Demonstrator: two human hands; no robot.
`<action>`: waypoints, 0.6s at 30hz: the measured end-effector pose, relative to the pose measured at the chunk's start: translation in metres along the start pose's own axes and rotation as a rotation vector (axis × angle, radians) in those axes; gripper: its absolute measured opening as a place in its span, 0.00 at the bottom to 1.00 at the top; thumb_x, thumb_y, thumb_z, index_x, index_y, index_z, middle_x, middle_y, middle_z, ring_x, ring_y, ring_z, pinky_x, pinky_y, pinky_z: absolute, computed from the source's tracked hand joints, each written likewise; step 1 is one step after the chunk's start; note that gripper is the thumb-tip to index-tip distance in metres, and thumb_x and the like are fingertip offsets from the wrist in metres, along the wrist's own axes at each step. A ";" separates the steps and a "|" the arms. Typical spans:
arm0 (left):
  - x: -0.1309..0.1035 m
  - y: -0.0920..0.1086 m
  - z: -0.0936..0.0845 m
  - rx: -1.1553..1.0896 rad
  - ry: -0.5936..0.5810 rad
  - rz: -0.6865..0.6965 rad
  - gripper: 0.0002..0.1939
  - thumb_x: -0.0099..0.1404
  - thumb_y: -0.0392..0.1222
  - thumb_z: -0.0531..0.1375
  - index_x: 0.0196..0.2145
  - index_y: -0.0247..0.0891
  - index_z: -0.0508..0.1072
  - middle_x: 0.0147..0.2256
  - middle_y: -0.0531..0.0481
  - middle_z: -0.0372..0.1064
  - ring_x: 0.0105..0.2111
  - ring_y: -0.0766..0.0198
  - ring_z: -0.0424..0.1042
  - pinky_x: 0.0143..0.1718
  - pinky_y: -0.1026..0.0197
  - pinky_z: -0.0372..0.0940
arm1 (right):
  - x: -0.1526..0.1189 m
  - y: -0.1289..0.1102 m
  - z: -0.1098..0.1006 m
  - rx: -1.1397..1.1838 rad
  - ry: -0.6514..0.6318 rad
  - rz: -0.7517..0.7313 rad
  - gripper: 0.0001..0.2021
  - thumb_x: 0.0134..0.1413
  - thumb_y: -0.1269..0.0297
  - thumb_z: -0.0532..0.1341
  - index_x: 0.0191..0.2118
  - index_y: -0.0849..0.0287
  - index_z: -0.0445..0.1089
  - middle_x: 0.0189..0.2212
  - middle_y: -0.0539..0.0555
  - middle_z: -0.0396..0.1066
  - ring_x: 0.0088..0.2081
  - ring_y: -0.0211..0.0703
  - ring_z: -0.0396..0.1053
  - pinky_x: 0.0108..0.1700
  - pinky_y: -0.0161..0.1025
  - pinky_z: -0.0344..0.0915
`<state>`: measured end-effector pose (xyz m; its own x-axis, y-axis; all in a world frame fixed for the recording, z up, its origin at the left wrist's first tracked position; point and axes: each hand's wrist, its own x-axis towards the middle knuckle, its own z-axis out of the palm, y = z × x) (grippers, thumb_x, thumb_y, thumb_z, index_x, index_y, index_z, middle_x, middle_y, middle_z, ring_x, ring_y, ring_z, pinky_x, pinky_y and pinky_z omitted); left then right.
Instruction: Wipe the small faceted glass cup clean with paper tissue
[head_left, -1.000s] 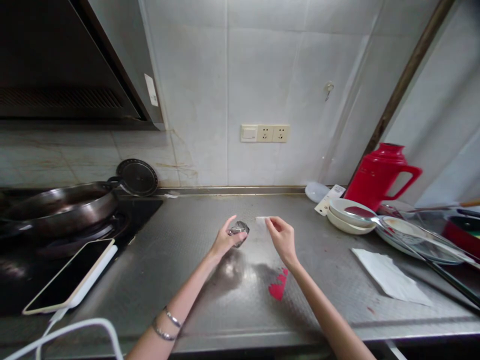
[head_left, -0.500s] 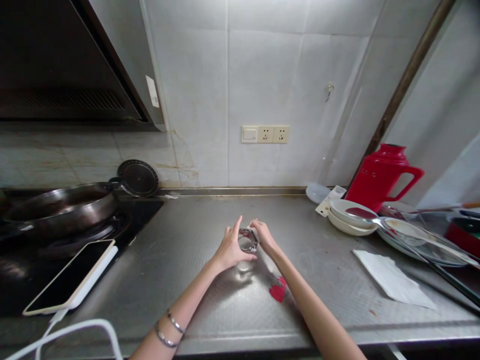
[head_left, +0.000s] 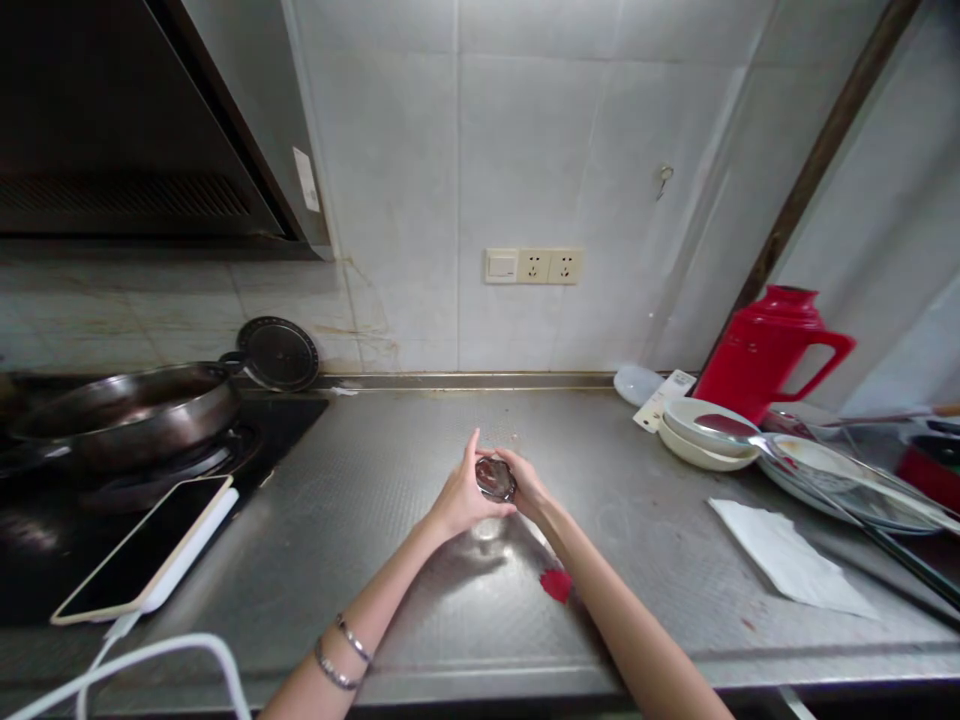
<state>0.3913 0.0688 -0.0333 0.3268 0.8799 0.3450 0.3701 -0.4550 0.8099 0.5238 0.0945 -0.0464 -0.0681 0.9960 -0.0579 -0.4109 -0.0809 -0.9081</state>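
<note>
Between both hands, just above the steel counter, is a small round metallic object point(head_left: 496, 479) with a dark, shiny face. My left hand point(head_left: 459, 497) wraps its left side, thumb along the near edge and index finger raised at the far edge. The fingers of my right hand point(head_left: 529, 487) close on its right and far side. What the object is cannot be made out. Under my right forearm a red patch point(head_left: 556, 584) lies on the counter point(head_left: 420, 640). Two bracelets point(head_left: 341, 650) circle my left wrist.
At left, a pan point(head_left: 142, 415) sits on the black stove, with a phone point(head_left: 146, 550) and white cable at its near edge. Bowls point(head_left: 705, 435), a red jug point(head_left: 765, 350), plates with utensils point(head_left: 840, 480) and a white paper point(head_left: 787, 560) are at right.
My right hand has settled closer around the object's right side. The object's face now shows darker. The camera view has shifted slightly.
</note>
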 end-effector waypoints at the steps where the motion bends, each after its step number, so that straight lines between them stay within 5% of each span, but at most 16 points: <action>1: 0.001 -0.002 0.001 -0.015 0.026 -0.005 0.65 0.40 0.40 0.73 0.66 0.42 0.36 0.51 0.40 0.66 0.48 0.52 0.70 0.51 0.48 0.63 | -0.001 0.000 0.000 0.045 -0.006 0.049 0.13 0.49 0.59 0.57 0.33 0.61 0.76 0.30 0.57 0.78 0.31 0.48 0.75 0.40 0.43 0.69; 11: 0.008 -0.022 0.005 -0.065 0.232 -0.090 0.60 0.39 0.43 0.73 0.63 0.36 0.45 0.45 0.40 0.68 0.48 0.49 0.69 0.52 0.44 0.61 | -0.002 0.011 0.020 0.172 0.151 -0.051 0.16 0.45 0.58 0.60 0.40 0.56 0.75 0.35 0.52 0.79 0.41 0.47 0.75 0.47 0.42 0.67; 18: 0.007 -0.028 0.007 -0.304 0.057 -0.020 0.57 0.41 0.38 0.72 0.64 0.39 0.48 0.57 0.35 0.58 0.57 0.47 0.60 0.60 0.42 0.52 | 0.001 -0.002 0.006 0.185 0.155 0.004 0.13 0.47 0.62 0.58 0.34 0.60 0.77 0.34 0.54 0.78 0.34 0.45 0.75 0.40 0.39 0.70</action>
<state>0.3892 0.0867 -0.0566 0.2696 0.8985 0.3463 0.0962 -0.3830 0.9187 0.5191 0.0952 -0.0421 0.0646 0.9884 -0.1378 -0.5718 -0.0765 -0.8168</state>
